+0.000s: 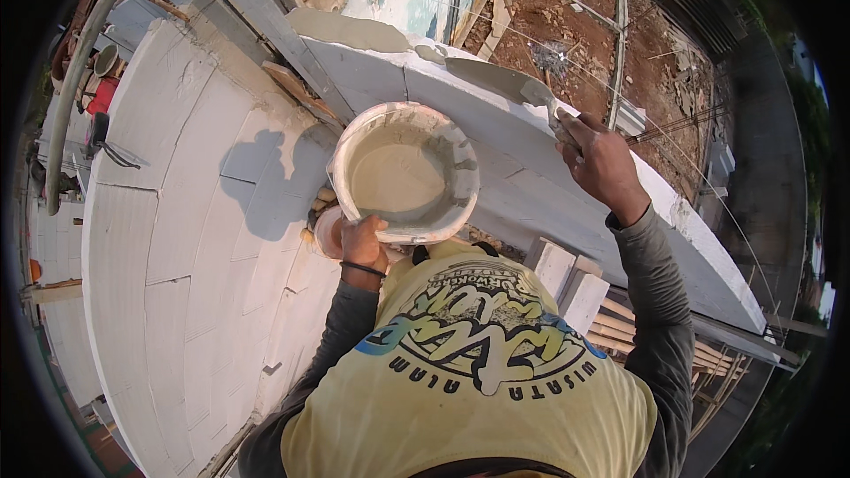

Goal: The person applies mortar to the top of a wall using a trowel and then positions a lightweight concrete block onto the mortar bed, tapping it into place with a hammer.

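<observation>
My left hand (361, 246) grips the rim of a pale bucket (459, 168) with wet grey mortar (394, 179) inside. A second, smaller pinkish container shows partly behind that hand. In my right hand (598, 168) is the handle of a trowel (496, 77), its long blade, smeared with grey, lying along the top of a white block wall (478, 133). A band of grey mortar (350, 31) lies on that wall top, left of the blade.
Another white block wall (177, 265) stands at the left. A vertical timber and rods rise at the upper left. A string (664, 146) runs along the wall. Beyond lies dirt ground (575, 9) with debris. Wooden planks (620, 336) are at the lower right.
</observation>
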